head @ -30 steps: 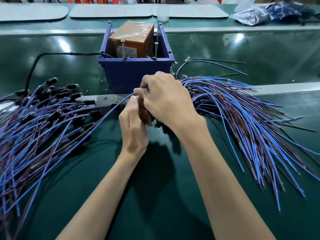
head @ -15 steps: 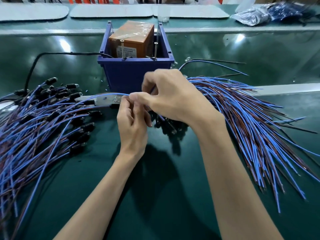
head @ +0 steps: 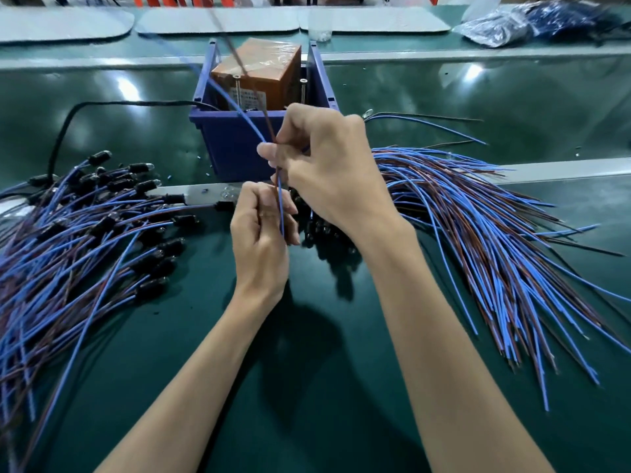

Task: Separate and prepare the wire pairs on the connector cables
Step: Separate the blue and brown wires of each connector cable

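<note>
One connector cable (head: 280,203) with a blue and a brown wire runs upright between my hands. My left hand (head: 261,240) grips its lower end; the connector is hidden in that fist. My right hand (head: 327,169) pinches the two wires higher up, at the level of the blue bin's front wall. Above my right thumb the blue wire (head: 235,107) and the brown wire (head: 239,66) fan apart and rise, blurred, past the bin. A pile of cables with black connectors (head: 85,233) lies at the left. Another pile of blue and brown cables (head: 495,240) spreads at the right.
A blue bin (head: 232,148) holding an orange-brown box (head: 269,73) stands just behind my hands. A black cord (head: 68,124) curves to its left. A metal rail (head: 563,169) crosses the green bench. Grey mats (head: 218,18) and a plastic bag (head: 532,22) lie at the back.
The cable lay to the left across the table; now it is lifted upright. My right hand has risen along it and the two wire ends swing up and apart.
</note>
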